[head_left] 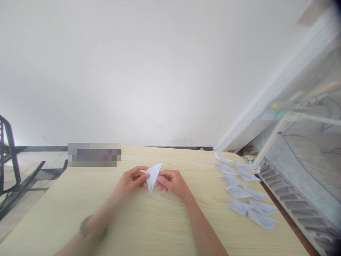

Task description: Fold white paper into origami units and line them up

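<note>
One folded white paper (153, 177) is held between both hands, over the far half of the table (160, 227), about midway between its left and right edges. Its left side is gripped by the left hand (134, 179): the thumb is laid on the face turned to the camera, and the fingers are curled behind, partly hidden. Its right edge is pinched by the right hand (173, 180), with thumb and forefinger brought close together and the other fingers bent in below. The paper is tilted, with one sharp corner pointed toward the far edge and another toward the near edge; whether the table is touched by the lower tip cannot be told. A dark band (84, 227) is worn on the left wrist. Along the right edge, from the far-right corner toward the near side, folded pieces (238, 192) of white paper are laid out, some overlapped, well apart from the right hand. The far-left corner is hidden by a pixelated patch (93, 156).
</note>
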Demonstrator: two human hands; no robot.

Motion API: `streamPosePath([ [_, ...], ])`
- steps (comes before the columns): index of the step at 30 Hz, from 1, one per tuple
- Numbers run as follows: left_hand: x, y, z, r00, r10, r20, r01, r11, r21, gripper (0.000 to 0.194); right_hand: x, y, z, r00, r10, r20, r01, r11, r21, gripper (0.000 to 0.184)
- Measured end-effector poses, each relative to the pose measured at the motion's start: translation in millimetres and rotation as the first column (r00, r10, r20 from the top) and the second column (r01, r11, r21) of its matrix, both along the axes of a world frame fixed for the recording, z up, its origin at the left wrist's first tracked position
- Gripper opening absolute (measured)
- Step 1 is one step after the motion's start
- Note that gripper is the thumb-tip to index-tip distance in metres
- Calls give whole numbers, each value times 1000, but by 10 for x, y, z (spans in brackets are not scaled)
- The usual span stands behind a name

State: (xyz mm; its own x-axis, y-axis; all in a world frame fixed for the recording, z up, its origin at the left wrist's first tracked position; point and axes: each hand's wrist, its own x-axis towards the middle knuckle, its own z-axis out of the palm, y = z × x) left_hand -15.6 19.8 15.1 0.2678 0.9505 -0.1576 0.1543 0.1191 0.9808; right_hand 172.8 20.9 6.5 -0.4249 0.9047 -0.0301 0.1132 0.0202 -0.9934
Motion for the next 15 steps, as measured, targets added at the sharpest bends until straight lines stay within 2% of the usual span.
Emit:
streamPosePath([
  [4,12,-22,3,1000,8,-8,-8,1000,16,37,-41,-12,-27,999,-21,49,20,1000,16,20],
  [7,25,-38,11,1000,17,-20,-17,999,28,38,-98,-28,-86,983,-113,146,93,986,138,18],
  [11,42,-54,0,998,38,-43,-37,999,30,38,-160,-41,-154,926,-243,289,141,933,331,17],
  [15,47,-66,-37,989,86,-118,-77,993,85,38,-200,-56,-181,855,-354,377,150,867,475,19],
])
